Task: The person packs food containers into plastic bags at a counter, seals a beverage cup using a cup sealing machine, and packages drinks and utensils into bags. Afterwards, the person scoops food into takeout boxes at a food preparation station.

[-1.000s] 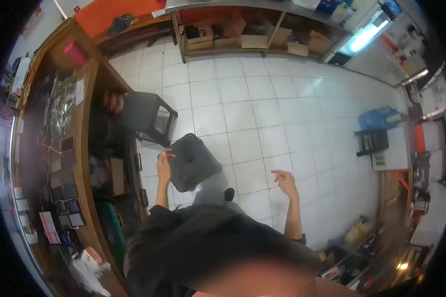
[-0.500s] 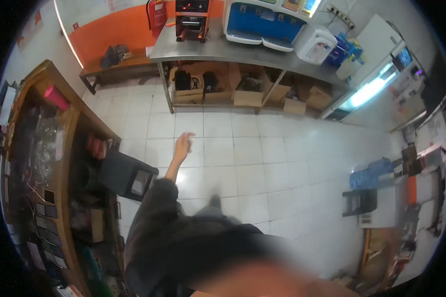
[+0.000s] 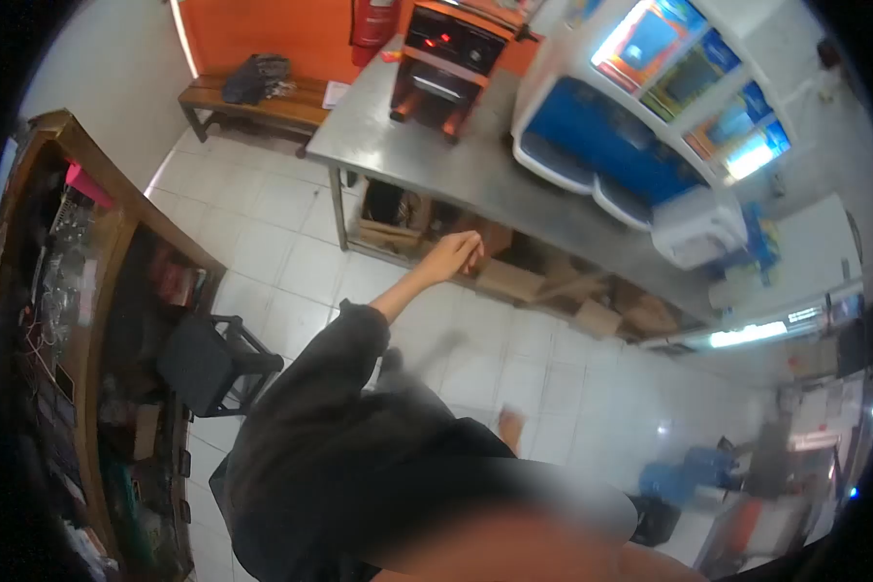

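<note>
My left hand reaches forward from a dark rolled-up sleeve, over the floor and in front of the metal table's lower shelf. Its fingers are loosely bent and a little apart, with nothing visible in them. Nothing appears to touch it. Nearest in the picture are the cardboard boxes under the table. A blurred skin-coloured patch shows beside my dark shirt; I cannot tell whether it is my right hand or a foot.
A steel table carries an orange-black machine and a drink dispenser. On the left stand a wooden cabinet and a black stool. Behind are a bench and a fire extinguisher. Blue water bottles are at right.
The view has turned right and come closer to the table, which now slants across the picture. My left hand has moved right and up in view, its fingers more bent.
</note>
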Motion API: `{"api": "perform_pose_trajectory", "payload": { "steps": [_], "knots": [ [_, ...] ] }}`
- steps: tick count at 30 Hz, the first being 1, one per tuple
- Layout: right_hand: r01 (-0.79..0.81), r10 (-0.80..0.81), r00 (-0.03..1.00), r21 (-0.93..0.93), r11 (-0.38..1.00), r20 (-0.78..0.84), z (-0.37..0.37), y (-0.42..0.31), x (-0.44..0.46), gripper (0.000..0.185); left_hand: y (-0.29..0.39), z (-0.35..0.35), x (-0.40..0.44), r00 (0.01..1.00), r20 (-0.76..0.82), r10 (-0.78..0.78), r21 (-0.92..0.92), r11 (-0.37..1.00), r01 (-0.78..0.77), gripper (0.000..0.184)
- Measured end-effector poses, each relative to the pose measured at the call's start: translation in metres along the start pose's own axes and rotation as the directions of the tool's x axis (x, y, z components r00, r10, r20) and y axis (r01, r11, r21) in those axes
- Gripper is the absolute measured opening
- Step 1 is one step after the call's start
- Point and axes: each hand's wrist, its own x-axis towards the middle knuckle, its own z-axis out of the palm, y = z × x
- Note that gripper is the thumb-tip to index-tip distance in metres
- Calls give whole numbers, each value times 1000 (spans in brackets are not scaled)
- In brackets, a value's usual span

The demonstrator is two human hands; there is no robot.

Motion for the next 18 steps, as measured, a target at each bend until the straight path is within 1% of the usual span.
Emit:
{"api": "perform_pose_trajectory", "payload": {
  "steps": [1, 2, 3, 4, 5, 6, 7, 8, 9, 10, 11, 12, 13, 14, 15, 16, 17, 18],
  "knots": [
    [127, -125, 983, 8, 992, -138, -53, -54, 70, 42, -7, -31, 16, 998, -61, -8, 10, 1000, 8, 32],
    [225, -193, 963, 166, 960, -185, -128, -131, 127, 41, -16, -58, 25, 993, -116, -24, 7, 1000, 25, 30],
    [536, -454, 775, 78, 840, -440, -204, -213, 165, 36, -19, -87, 39, 980, -197, -10, 26, 1000, 16, 27],
    [640, -482, 714, 194, 743, -507, -288, -306, 175, 30, -12, -112, 50, 949, -314, -10, 71, 997, 34, 27],
    [760, -592, 480, -30, 649, -647, -351, -374, 192, 29, -10, -137, 61, 924, -375, -75, 65, 992, 107, 29],
    [876, -621, 303, -45, 480, -722, -404, -430, 217, 22, -15, -161, 79, 896, -444, -23, 115, 990, 83, 29],
    [874, -633, 54, -270, 404, -772, -457, -483, 227, 22, -15, -182, 95, 856, -515, 57, 138, 990, 18, 30],
    [901, -521, 11, -217, 374, -853, -496, -530, 239, 23, -20, -203, 115, 827, -558, 62, 156, 987, 31, 30],
    [897, -478, 5, -207, 390, -878, -540, -566, 263, 26, -25, -217, 136, 823, -565, 54, 141, 989, 32, 30],
    [849, -476, -62, -297, 437, -877, -580, -596, 273, 26, -32, -227, 155, 804, -594, 30, 112, 993, 45, 31],
    [840, -504, -201, -412, 353, -840, -619, -617, 305, 27, -37, -240, 180, 779, -626, 19, 85, 995, 43, 32],
    [800, -508, -183, -428, 420, -842, -655, -635, 333, 32, -46, -248, 200, 812, -583, -19, 28, 999, 43, 39],
    [756, -514, -171, -447, 479, -841, -689, -653, 359, 38, -63, -250, 221, 802, -597, -30, -3, 999, 35, 39],
    [617, -488, -250, -526, 585, -836, -724, -664, 398, 44, -84, -248, 243, 769, -639, -7, -1, 1000, 9, 43],
    [512, -488, -250, -542, 667, -836, -756, -672, 424, 53, -98, -247, 264, 729, -685, 13, 3, 1000, -14, 47],
    [397, -488, -249, -548, 736, -836, -787, -680, 450, 63, -65, -243, 260, 708, -696, -117, -50, 992, 114, 57],
    [354, -483, -266, -551, 756, -834, -824, -683, 475, 68, -65, -240, 266, 685, -717, -129, -90, 992, 93, 59],
    [430, -477, -139, -486, 760, -868, -840, -692, 465, 70, -63, -237, 269, 683, -718, -130, -163, 986, 15, 56]
  ]
}}
